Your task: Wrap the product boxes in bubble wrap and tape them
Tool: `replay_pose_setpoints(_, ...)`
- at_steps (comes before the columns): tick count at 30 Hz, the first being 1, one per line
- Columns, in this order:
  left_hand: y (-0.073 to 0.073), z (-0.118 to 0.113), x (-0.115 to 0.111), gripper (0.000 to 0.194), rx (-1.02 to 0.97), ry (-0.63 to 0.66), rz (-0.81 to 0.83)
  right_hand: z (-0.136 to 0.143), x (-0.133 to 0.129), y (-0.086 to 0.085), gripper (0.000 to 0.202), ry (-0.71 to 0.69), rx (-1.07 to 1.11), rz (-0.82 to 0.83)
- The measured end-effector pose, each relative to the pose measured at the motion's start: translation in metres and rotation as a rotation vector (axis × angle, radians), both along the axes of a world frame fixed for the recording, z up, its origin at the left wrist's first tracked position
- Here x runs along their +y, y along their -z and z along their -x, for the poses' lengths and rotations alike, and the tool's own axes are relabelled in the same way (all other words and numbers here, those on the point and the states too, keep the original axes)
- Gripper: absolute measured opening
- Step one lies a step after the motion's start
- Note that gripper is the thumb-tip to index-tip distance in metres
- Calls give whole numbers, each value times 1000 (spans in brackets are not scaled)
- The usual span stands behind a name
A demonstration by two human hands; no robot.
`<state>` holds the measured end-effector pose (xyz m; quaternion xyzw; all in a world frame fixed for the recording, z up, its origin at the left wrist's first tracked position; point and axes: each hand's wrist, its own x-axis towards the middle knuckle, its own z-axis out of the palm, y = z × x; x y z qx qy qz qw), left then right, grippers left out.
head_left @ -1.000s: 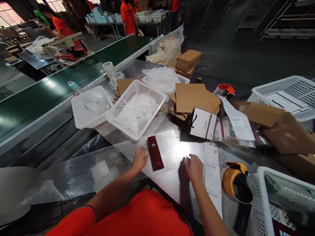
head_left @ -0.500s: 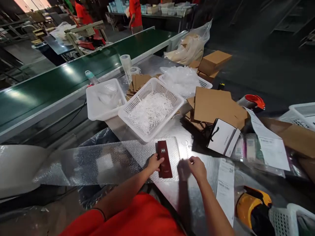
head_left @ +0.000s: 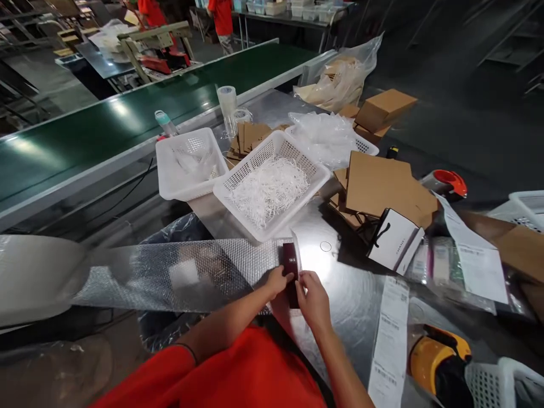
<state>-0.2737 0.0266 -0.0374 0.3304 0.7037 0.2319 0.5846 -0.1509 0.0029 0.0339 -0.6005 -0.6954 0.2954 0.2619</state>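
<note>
A dark red box (head_left: 290,258) lies on the end of a long strip of bubble wrap (head_left: 238,260) in front of me. My left hand (head_left: 278,281) grips the box from its left side, thumb across the top face. On the box's right side, my right hand (head_left: 313,296) pinches the wrap's free edge, which stands up along the box. Both hands cover the box's lower part. The wrap runs left to a large roll (head_left: 38,277).
Beyond the wrap stands a white basket (head_left: 250,229) of shredded paper, with another white basket (head_left: 191,191) left of it. Flattened cardboard (head_left: 378,184), a white paper bag (head_left: 393,241), a label strip (head_left: 386,345) and a yellow-and-black tape dispenser (head_left: 425,357) lie to the right. A green conveyor (head_left: 140,113) runs behind.
My right hand has moved left to the box and taken the wrap's edge, which is now raised against the box. My left hand still holds the box. The view has shifted slightly.
</note>
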Motion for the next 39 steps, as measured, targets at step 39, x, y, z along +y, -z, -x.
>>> replay_pose_setpoints(39, -2, -10, 15, 25, 398, 90, 103, 6, 11, 38, 63, 155, -548, 416)
